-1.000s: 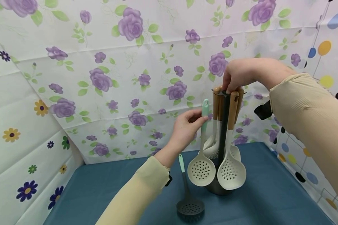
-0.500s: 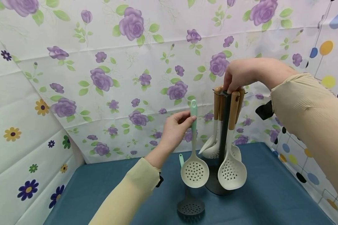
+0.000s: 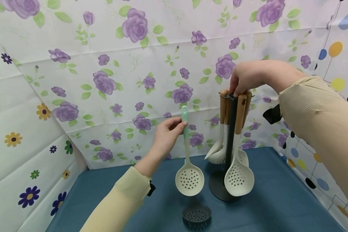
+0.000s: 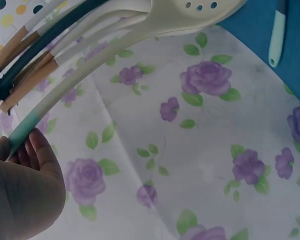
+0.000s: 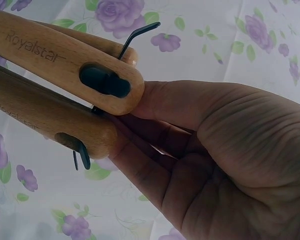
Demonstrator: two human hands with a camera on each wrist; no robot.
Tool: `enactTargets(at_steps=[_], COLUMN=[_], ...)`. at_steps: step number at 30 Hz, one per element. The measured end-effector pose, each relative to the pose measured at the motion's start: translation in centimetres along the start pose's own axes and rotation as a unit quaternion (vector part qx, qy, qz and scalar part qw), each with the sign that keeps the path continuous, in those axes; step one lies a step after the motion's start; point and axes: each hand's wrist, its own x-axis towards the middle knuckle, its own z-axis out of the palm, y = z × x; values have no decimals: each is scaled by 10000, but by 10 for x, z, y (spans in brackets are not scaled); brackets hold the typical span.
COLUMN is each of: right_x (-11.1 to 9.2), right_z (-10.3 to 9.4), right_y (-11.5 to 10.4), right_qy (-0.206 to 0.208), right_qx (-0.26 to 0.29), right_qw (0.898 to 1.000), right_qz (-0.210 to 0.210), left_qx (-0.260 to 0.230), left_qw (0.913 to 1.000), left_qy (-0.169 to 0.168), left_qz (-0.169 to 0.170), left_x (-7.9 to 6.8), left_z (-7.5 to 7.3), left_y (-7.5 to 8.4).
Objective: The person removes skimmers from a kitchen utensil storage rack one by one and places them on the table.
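My left hand pinches the mint-green handle of a cream skimmer, which hangs upright with its round, holed head down. In the left wrist view thumb and fingers close on the handle end. My right hand holds the top of a black utensil stand from above; in the right wrist view wooden handles on its hooks hide the grip partly. A cream slotted spoon and several other wooden-handled utensils hang from the stand. Behind the held skimmer, a dark skimmer lies on the table, mostly hidden except its head.
The stand's round black base rests on a blue tablecloth. A floral sheet hangs behind, with patterned sheets at both sides. The dark skimmer's mint handle shows in the left wrist view.
My left hand has carried the cream skimmer leftward, away from the stand, and slightly down. It now covers the dark skimmer's handle. My right hand has stayed on the stand's top.
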Motion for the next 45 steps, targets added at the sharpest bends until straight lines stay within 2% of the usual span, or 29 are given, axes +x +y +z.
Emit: enactTargets(at_steps=[8, 17, 29, 45], right_x=[-1, -3, -3, 0], right_z=[0, -1, 0, 1], right_y=[1, 3, 4, 1], right_qy=[12, 42, 108, 121], right_qx=[0, -100, -105, -102], right_qw=[10000, 9999, 9999, 9998], right_qz=[-14, -21, -24, -77], left_qx=[271, 225, 365, 345], left_qw=[9994, 9993, 9972, 9911], left_qy=[172, 218, 292, 478], left_qz=[-144, -203, -575, -1193], left_x=[-6, -10, -14, -16], left_z=[-24, -42, -56, -72], left_y=[-3, -8, -14, -45])
